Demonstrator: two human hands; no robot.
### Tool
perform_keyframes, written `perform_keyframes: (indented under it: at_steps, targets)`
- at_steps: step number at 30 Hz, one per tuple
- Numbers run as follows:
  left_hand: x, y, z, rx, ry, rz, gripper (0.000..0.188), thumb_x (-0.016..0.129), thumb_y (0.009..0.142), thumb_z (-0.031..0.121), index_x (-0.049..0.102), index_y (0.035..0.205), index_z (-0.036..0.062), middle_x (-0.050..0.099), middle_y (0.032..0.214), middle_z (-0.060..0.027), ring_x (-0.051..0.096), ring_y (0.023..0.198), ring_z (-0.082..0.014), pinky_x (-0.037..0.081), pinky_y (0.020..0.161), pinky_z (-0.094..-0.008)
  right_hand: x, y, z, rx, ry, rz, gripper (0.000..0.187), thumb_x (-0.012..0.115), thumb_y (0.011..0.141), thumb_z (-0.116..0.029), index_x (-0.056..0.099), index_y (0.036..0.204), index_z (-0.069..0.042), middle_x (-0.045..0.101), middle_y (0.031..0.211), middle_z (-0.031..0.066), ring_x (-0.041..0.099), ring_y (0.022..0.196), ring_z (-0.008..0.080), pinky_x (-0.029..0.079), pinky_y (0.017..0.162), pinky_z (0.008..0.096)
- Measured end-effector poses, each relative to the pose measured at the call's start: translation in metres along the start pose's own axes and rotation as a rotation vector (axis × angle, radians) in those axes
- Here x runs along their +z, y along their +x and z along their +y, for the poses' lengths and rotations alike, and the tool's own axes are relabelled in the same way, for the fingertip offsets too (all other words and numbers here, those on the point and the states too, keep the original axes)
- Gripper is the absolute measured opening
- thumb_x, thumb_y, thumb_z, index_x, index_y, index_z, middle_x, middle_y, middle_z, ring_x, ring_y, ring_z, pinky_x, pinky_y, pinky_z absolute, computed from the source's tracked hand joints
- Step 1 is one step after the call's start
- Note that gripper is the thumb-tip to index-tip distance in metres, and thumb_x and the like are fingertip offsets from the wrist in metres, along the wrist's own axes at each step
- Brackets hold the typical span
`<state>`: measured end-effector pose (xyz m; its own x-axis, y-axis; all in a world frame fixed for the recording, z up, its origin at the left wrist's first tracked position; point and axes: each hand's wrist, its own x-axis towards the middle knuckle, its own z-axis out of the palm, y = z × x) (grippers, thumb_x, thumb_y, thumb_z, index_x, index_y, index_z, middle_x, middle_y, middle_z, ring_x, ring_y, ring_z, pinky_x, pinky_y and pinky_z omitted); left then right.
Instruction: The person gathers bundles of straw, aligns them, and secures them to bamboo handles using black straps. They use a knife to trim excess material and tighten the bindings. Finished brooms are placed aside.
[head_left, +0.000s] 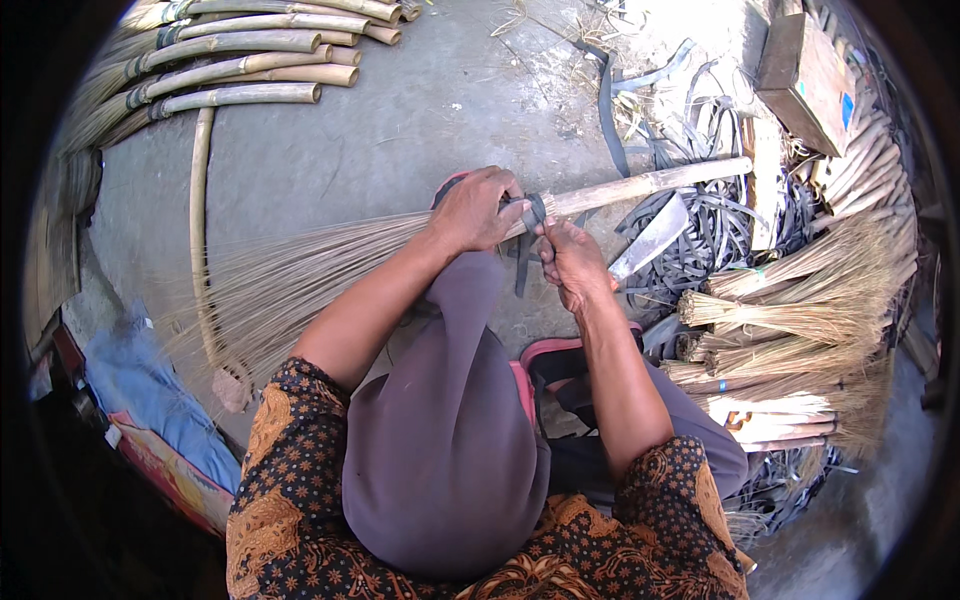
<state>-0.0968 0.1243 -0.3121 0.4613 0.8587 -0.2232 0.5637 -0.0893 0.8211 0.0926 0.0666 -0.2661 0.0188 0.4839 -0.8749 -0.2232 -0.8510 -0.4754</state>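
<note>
A stick broom lies across my lap, its thin bristles [290, 275] fanning out to the left and its bamboo handle [650, 182] pointing up to the right. My left hand [478, 210] is closed around the neck where bristles meet handle. A dark strap [533, 212] is wrapped around that neck. Just right of it, my right hand [572, 262] pinches the loose end of the strap, which hangs down between my hands.
Finished brooms with bamboo handles [240, 70] lie stacked at the top left. A cleaver [652, 238] rests on a heap of dark straps [720, 215] to the right. Bristle bundles [800, 320] pile up at the right. A wooden box [810, 80] stands at the top right.
</note>
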Motion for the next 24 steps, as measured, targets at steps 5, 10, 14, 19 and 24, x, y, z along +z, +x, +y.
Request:
perform_keyframes:
  at_steps: [5,10,14,19,24]
  targets:
    - [-0.018,0.001,-0.021,-0.396,-1.049,0.19,0.036,0.073,0.098,0.029,0.059,0.115,0.0005,0.069,0.096,-0.0148,0.07,0.094,-0.0326,0.057,0.084,-0.0464,-0.004,0.008,0.007,0.009,-0.058,0.006,0.025,0.058,0.109,-0.033,0.065,0.098,-0.011,0.052,0.064,-0.0041,0.036,0.045,0.0044,0.026,0.041,0.0217]
    - [-0.09,0.017,-0.041,-0.612,-1.054,0.87,0.058,0.073,0.098,0.035,0.054,0.135,-0.0059,0.07,0.111,-0.0183,0.069,0.106,-0.0334,0.057,0.091,-0.0456,-0.003,0.011,0.004,0.0,-0.09,0.009,0.026,0.058,0.109,-0.032,0.065,0.098,-0.01,0.052,0.065,-0.0045,0.036,0.045,0.0045,0.026,0.041,0.0219]
    - [-0.068,0.001,-0.002,-0.291,0.294,0.547,0.079,0.074,0.094,0.039,0.044,0.148,-0.01,0.054,0.147,-0.0312,0.059,0.133,-0.0383,0.046,0.111,-0.0459,0.006,0.015,-0.001,-0.015,-0.116,0.035,0.025,0.056,0.109,-0.031,0.065,0.099,-0.01,0.052,0.065,-0.0043,0.037,0.045,0.005,0.025,0.041,0.0221]
    - [0.004,-0.011,0.028,-0.141,0.535,-0.241,0.073,0.075,0.089,0.033,0.047,0.144,-0.0047,0.06,0.137,-0.0277,0.061,0.126,-0.042,0.045,0.112,-0.047,0.014,0.014,-0.005,-0.058,-0.098,0.021,0.024,0.052,0.111,-0.028,0.063,0.104,-0.007,0.053,0.069,-0.0034,0.036,0.048,0.0047,0.027,0.042,0.0225]
    - [0.016,0.002,0.014,-0.17,0.548,-0.211,0.054,0.075,0.087,0.037,0.06,0.124,0.0005,0.066,0.125,-0.0229,0.065,0.118,-0.0364,0.052,0.1,-0.0496,0.019,0.008,-0.01,-0.052,-0.038,0.005,0.023,0.049,0.111,-0.023,0.062,0.11,-0.005,0.054,0.072,-0.0025,0.036,0.05,0.0045,0.028,0.043,0.0227]
